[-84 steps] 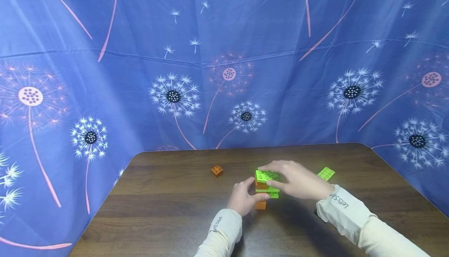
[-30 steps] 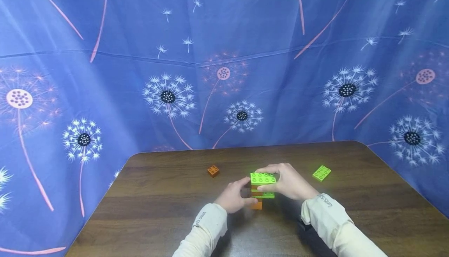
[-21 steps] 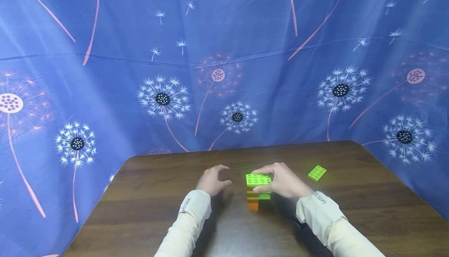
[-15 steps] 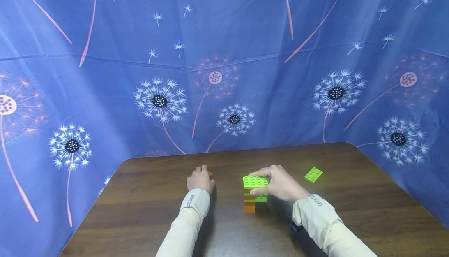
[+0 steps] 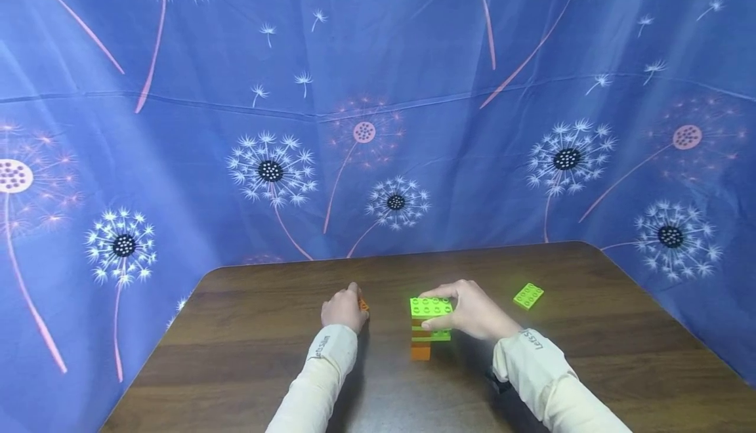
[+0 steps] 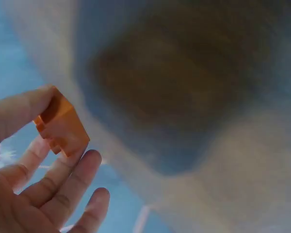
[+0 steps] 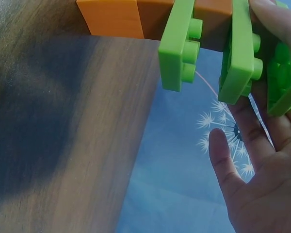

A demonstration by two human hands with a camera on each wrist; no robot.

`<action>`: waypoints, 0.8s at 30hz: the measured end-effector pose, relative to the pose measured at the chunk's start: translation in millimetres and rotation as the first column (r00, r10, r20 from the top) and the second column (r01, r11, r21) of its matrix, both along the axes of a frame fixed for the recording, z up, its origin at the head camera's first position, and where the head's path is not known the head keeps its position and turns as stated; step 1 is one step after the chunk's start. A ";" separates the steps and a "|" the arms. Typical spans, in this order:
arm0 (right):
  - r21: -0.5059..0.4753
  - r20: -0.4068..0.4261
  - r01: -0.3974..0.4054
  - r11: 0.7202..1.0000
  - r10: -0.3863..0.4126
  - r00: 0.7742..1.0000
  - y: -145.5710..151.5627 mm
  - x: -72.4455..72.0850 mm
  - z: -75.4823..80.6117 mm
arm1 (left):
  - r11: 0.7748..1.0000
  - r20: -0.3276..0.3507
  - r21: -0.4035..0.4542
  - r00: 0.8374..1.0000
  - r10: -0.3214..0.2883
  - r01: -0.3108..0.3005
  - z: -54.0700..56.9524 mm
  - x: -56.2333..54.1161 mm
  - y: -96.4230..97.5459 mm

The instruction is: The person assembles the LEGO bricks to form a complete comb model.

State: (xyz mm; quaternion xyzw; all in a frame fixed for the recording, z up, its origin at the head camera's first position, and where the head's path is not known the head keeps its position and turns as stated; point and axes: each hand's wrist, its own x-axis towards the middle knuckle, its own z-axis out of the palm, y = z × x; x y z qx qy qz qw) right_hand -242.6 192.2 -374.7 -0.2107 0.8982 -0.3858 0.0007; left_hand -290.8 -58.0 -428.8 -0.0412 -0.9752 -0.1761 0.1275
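From the left we see blue dandelion-print cloth [image 5: 189, 177], which hangs behind and along both sides of the brown table [image 5: 230, 354]. A pale left sleeve [image 5: 310, 380] reaches over the table to the left hand [image 5: 342, 310], which pinches a small orange brick [image 6: 67, 127] between thumb and fingers. From the head we find the hand covering most of that brick; we cannot tell whether it touches the table. Just right of it stands the stack [image 5: 420, 334], upright, orange at its base, with green plates jutting out to the right between orange layers. The right hand [image 5: 477, 311] grips the top green plate [image 5: 431, 306] from the right, thumb in front, and blocks our sight of the stack's right side. The right sleeve [image 5: 555, 380] comes in from the lower right. Beyond that hand, we see a loose green plate [image 5: 528, 296] lying studs up, apart from everything else.
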 end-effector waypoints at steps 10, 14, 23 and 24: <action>0.009 -0.009 -0.004 1.000 0.005 1.000 0.3 -1.7 0.3 | 0.931 -0.226 0.289 0.961 -0.160 0.223 61.0 38.9 19.4; 0.023 -0.011 0.003 1.000 -0.002 1.000 0.4 -1.3 1.8 | 0.843 -0.249 0.358 0.911 -0.329 0.402 78.9 53.4 29.1; -0.013 -0.012 -0.057 0.998 0.056 0.998 2.1 -2.1 2.3 | 0.805 -0.130 0.309 0.861 -0.492 0.507 76.4 59.2 43.6; -0.017 -0.017 -0.068 0.998 0.068 0.998 2.5 -2.4 2.3 | 0.805 -0.129 0.304 0.859 -0.495 0.509 75.4 58.8 44.7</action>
